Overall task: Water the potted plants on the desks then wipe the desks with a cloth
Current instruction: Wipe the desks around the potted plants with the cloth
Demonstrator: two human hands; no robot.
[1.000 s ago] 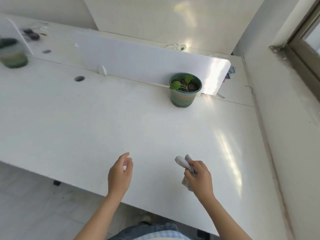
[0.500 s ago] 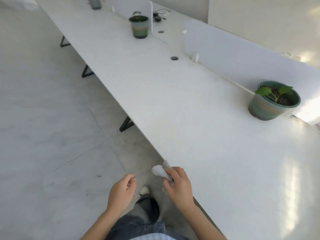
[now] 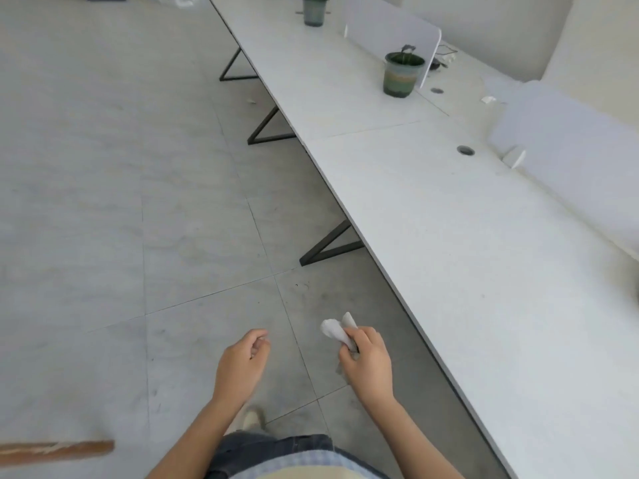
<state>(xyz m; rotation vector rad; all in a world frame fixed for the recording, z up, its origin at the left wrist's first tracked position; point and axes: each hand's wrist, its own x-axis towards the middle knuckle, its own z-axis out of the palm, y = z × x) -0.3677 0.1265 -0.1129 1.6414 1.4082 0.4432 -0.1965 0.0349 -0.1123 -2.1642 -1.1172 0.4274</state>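
Note:
My right hand (image 3: 368,363) grips a crumpled white cloth (image 3: 337,329), held over the floor just left of the desk edge. Beside it my left hand (image 3: 243,363) hangs with fingers loosely curled and nothing in it. A long white desk (image 3: 466,243) runs from lower right toward the top. On it stands a green potted plant (image 3: 401,75) against a white divider (image 3: 390,32), and a second green pot (image 3: 313,10) sits farther away near the top edge.
A nearer white divider (image 3: 567,157) stands on the desk at right. Cable holes (image 3: 465,150) dot the desktop. Black V-shaped legs (image 3: 328,245) stick out under the desk edge. Grey tiled floor (image 3: 121,167) spreads left, with a brown stick (image 3: 55,450) at lower left.
The view has swung left along the desk. The nearest potted plant has left the frame, and both hands, once over the desktop, now hang over the floor. The cloth stays in my right hand.

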